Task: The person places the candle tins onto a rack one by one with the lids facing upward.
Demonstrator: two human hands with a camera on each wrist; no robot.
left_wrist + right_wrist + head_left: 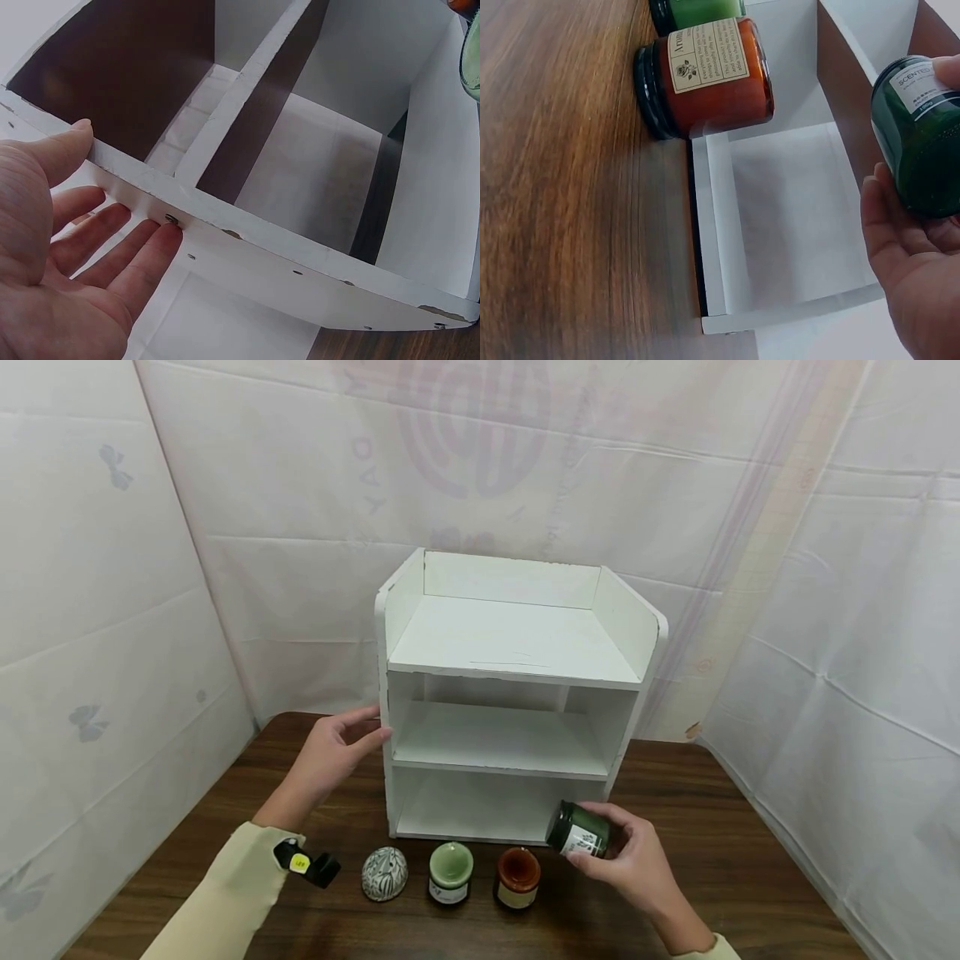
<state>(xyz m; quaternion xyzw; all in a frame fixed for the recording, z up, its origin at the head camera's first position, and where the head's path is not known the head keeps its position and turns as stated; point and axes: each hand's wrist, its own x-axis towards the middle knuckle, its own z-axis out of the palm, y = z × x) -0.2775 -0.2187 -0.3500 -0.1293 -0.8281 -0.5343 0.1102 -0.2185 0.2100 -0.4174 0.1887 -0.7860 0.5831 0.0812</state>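
A white shelf unit (495, 739) with two open compartments and a railed top stands on the table. My left hand (330, 756) touches its left side panel, thumb at the front edge and fingers spread along the outer face, as the left wrist view shows. In my right hand (637, 864) is a dark green glass candle jar (577, 831), gripped between thumb and fingers. The jar is tilted, its white label (922, 86) partly covered by the thumb. It is held in front of the unit's lower right corner.
Before the unit, a patterned black-and-white domed object (385, 874), a light green jar (450, 872) and an amber-red candle jar (517, 878) stand in a row on the dark wooden table (697, 827). White sheeting (300, 485) hangs behind and on both sides.
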